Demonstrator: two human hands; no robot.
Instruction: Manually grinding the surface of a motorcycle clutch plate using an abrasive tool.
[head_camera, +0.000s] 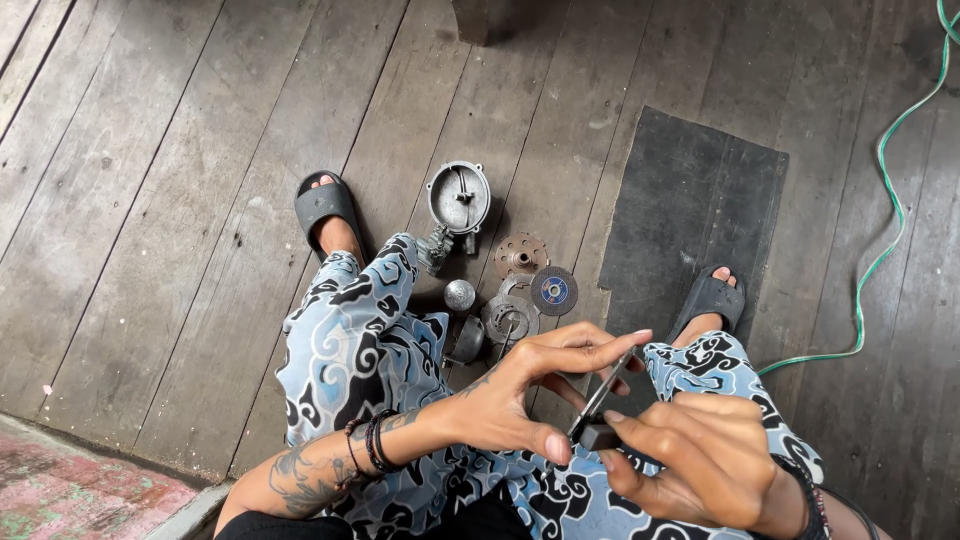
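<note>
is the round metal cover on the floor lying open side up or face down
Open side up: the round metal cover shows its hollow inside, with a central post and rib, on the plank floor.

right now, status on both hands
Left hand and right hand both grip thin dark tool. Metal parts on floor between feet. Nothing in the way.

The floor (150, 200) is made of weathered, matt grey wooden planks, and a dark, rough rubber-like mat (690, 200) is laid on it. Dull cast metal is seen in the round housing (459, 197), glossier metal in the small dome (459, 294), and patterned cloth in the trousers (350, 350).
</note>
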